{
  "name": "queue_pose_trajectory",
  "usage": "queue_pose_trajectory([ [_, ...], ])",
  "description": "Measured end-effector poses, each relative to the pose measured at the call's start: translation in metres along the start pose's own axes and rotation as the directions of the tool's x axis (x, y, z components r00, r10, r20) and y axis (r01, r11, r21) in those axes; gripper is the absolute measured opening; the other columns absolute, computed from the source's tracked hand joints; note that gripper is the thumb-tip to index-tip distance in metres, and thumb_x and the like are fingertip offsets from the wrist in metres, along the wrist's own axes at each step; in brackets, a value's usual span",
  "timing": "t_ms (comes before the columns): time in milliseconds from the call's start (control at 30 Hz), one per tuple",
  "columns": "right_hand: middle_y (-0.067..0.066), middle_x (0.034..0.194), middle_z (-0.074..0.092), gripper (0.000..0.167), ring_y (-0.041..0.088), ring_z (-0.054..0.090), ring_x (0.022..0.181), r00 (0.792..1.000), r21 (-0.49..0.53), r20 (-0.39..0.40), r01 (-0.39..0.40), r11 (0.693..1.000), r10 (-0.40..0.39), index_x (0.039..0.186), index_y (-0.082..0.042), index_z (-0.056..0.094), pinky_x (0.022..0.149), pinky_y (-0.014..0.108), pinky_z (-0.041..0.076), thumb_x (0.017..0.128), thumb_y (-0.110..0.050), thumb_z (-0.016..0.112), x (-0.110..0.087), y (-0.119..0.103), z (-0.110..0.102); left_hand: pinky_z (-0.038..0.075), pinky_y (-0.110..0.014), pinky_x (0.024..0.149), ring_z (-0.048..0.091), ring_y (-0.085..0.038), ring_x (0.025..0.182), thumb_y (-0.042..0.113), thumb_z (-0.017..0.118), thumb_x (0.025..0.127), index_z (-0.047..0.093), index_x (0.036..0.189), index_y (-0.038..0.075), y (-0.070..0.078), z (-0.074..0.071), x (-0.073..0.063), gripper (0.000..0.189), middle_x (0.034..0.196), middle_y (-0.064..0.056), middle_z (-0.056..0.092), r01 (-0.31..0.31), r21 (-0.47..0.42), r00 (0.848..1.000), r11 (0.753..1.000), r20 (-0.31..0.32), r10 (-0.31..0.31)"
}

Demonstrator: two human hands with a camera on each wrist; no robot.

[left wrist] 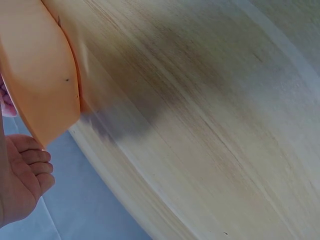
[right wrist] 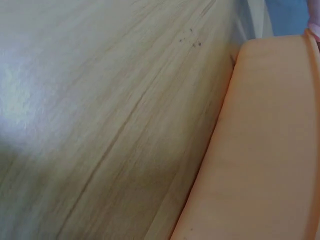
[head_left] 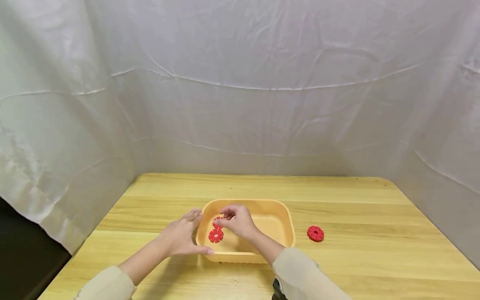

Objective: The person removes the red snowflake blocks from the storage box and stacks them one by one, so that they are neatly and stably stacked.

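A shallow orange plastic tub (head_left: 247,256) stands on the table. My left hand (head_left: 181,234) holds its left end, fingers along the side rim and thumb on the front rim. In the left wrist view, the fingers (left wrist: 37,162) bend at the tub's corner. Over the tub's left part, my right hand (head_left: 240,222) has curled fingers and pinches a red flower-shaped notched disc (head_left: 216,226), partly hidden by the thumb. Just in front of it, a second red disc (head_left: 216,235) lies flat on the tub's floor. The right wrist view shows the tub's outer wall (right wrist: 265,140), without the right hand's fingertips.
Right of the tub, more red notched discs (head_left: 315,233) lie on the wooden table (head_left: 356,250), seemingly stacked. Pale cloth (head_left: 262,104) hangs behind the table and along both sides. A dark object (head_left: 277,289) shows beneath the right sleeve.
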State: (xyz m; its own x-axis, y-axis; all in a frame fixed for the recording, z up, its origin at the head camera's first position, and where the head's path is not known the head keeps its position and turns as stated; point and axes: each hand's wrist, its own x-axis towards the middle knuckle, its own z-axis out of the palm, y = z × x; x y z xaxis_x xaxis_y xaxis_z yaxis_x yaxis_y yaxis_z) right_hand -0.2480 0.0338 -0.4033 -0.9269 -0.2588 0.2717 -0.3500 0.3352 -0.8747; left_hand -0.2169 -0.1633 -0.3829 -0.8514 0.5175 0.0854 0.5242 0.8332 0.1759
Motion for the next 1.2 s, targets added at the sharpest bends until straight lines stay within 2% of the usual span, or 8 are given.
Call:
queue_pose_trajectory([
  [300, 0.008, 0.072, 0.06, 0.026, 0.008, 0.048, 0.064, 0.996, -0.051, 0.078, -0.027, 0.998, 0.031, 0.09, 0.01, 0.067, 0.054, 0.013, 0.042, 0.073, -0.007, 0.077, 0.0, 0.008, 0.001, 0.042, -0.057, 0.098, 0.036, -0.042, 0.132, 0.072, 0.062, 0.066, 0.04, 0.135, -0.009, 0.0, 0.002, -0.001, 0.109, 0.141, -0.027, 0.039, -0.013, 0.005, 1.0, 1.0, -0.015, 0.013],
  [567, 0.006, 0.072, 0.06, 0.02, 0.009, 0.048, 0.064, 0.984, -0.096, 0.166, -0.05, 0.994, 0.066, 0.087, 0.008, 0.068, 0.054, 0.015, 0.042, 0.073, -0.005, 0.075, 0.001, 0.016, 0.0, 0.044, -0.055, 0.097, 0.037, -0.042, 0.132, 0.073, 0.062, 0.065, 0.041, 0.134, -0.009, -0.002, 0.001, 0.002, 0.11, 0.141, -0.027, 0.039, -0.017, 0.018, 1.0, 1.0, -0.025, 0.017],
  [833, -0.003, 0.063, 0.052, 0.014, 0.006, 0.044, 0.058, 0.973, -0.166, 0.217, -0.05, 0.985, 0.085, 0.078, 0.004, 0.068, 0.049, 0.014, 0.037, 0.071, -0.004, 0.077, -0.001, 0.022, 0.003, 0.043, -0.055, 0.097, 0.036, -0.041, 0.133, 0.074, 0.062, 0.064, 0.041, 0.135, -0.008, -0.002, 0.002, 0.001, 0.11, 0.142, -0.026, 0.039, -0.005, 0.019, 1.0, 1.0, -0.015, 0.005],
  [1000, -0.002, 0.065, 0.053, 0.016, 0.006, 0.045, 0.061, 0.968, -0.199, 0.232, -0.048, 0.979, 0.094, 0.079, 0.005, 0.067, 0.054, 0.014, 0.04, 0.069, -0.002, 0.077, -0.002, 0.023, 0.006, 0.044, -0.055, 0.097, 0.037, -0.041, 0.132, 0.073, 0.063, 0.065, 0.041, 0.135, -0.008, -0.001, 0.002, 0.001, 0.109, 0.141, -0.027, 0.039, -0.006, 0.017, 1.0, 1.0, -0.017, 0.006],
  [1200, 0.0, 0.065, 0.054, 0.015, 0.005, 0.045, 0.061, 0.965, -0.219, 0.236, -0.062, 0.974, 0.114, 0.078, 0.006, 0.066, 0.053, 0.014, 0.041, 0.069, 0.001, 0.077, -0.001, 0.022, 0.008, 0.044, -0.056, 0.096, 0.038, -0.042, 0.131, 0.072, 0.063, 0.065, 0.041, 0.134, -0.009, -0.002, 0.001, 0.001, 0.109, 0.141, -0.027, 0.04, -0.01, 0.016, 1.0, 1.0, -0.024, 0.01],
])
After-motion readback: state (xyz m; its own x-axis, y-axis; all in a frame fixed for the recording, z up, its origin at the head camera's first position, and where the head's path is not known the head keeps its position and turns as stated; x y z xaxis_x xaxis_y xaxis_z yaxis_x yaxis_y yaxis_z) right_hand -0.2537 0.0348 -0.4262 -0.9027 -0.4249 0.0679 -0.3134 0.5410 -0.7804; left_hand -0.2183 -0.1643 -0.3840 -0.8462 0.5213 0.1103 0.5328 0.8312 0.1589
